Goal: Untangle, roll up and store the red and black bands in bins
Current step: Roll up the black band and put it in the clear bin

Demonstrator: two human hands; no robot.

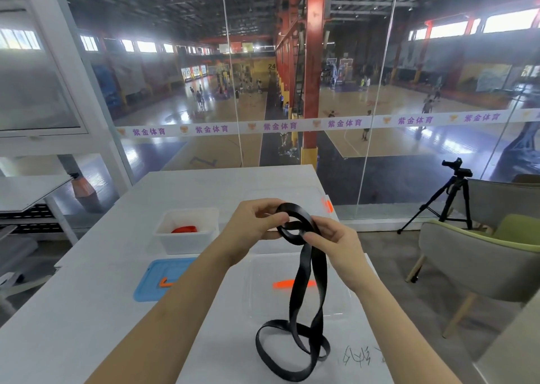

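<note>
The person is standing at a white counter (87, 310) and holding the black band (319, 269) up in both hands. The upper end of the band is wound into a small coil between the hands. The left hand (254, 223) is curling its fingers around the coil's left side, its grip pinching the band between thumb and forefinger. The right hand (336, 240) is pinching the coil's lower right edge, its grip pressed onto the band where the loose part leaves the coil. From there two strands are hanging down, crossing, and lying in twisted loops on the near part of the counter, beside some handwriting (358, 356) on the surface.

The red band (184, 229) is sitting inside a white bin (187, 243) to the left of the hands. A blue lid (152, 284) with an orange clip (165, 282) is lying flat just in front of that bin. Under the hanging strands a clear bin (257, 296) with an orange latch (282, 284) is resting on the counter. I cannot tell whether it is a tub or only a lid.

To the right, off the counter, a black tripod (450, 199) carrying a camera is standing near a grey and green chair (482, 255). Behind the counter a glass wall (175, 91) is looking out over indoor courts.
</note>
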